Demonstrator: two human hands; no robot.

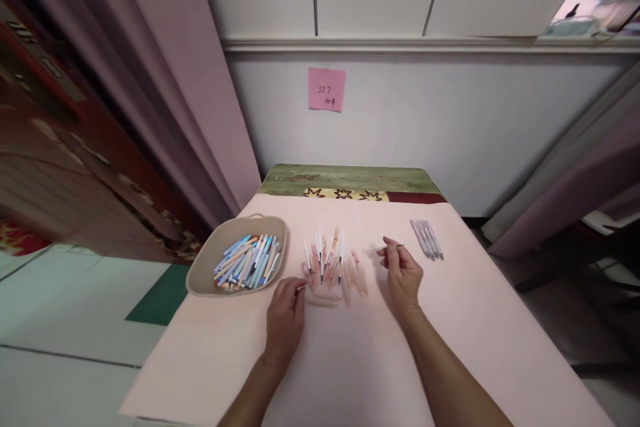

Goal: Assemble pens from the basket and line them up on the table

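On the pink tabletop lies a loose group of pen refills (pixel 321 260), white with dark tips, among clear pinkish pen barrels (pixel 357 277). My left hand (pixel 286 317) is at the near left edge of this group, fingers closed in a pinch; what they hold is too small to make out. To the right of the group, my right hand (pixel 404 280) is raised slightly with thumb and fingers closed on a thin pen refill, whose dark tip shows by the fingertips. A neat row of pens (pixel 427 239) rests to the right, beyond that hand.
A beige basket (pixel 195 273) full of assorted pens (pixel 247 260) stands at the table's left. Behind the table (pixel 345 373) is a wall with a pink note (pixel 327 89) and a ledge above. Purple curtains (pixel 175 67) hang on the left.
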